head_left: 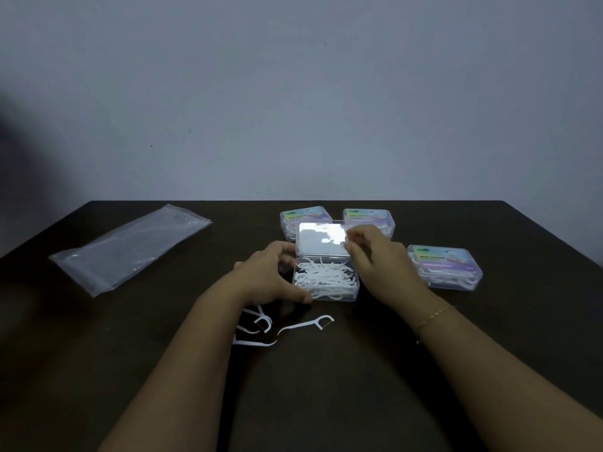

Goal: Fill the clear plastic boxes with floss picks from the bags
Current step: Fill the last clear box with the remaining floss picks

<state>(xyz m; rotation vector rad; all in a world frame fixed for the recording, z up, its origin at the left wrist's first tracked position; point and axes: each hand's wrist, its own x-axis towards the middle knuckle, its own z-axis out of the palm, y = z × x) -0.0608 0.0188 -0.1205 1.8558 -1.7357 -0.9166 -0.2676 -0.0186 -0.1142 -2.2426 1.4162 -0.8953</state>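
Behind the dark table [359,402] rose a plain grey wall [293,93], dim and bare but for a few small specks.

Near the middle of the table stood an open clear box [326,282], heaped with white floss picks [323,275], its hinged lid [322,239] tipped up on the far side and catching the light. The person's left hand [270,278] gripped the left side of this box, fingers curled round its far corner and the thumb pressed along the near edge. The right hand [375,256] was at the right edge of the lid, its fingertips [350,244] pinching that edge; a thin gold bracelet [434,316] circled that wrist.

Three closed boxes lay beyond and to the right, each with a colourful label on top and white picks showing through the sides: one far box [305,223] partly hidden behind the raised lid, a second far box [370,221] just to its right behind the right hand's fingers, and a third box [445,267] further right and nearer, well apart from the open one.

A few loose picks [261,327] lay on the table just near of the open box, beside the left forearm; one of them [306,325] lay alone, slightly to the right.

Far to the left lay a flat clear plastic bag [130,247], slanting across the tabletop, well apart from everything else.
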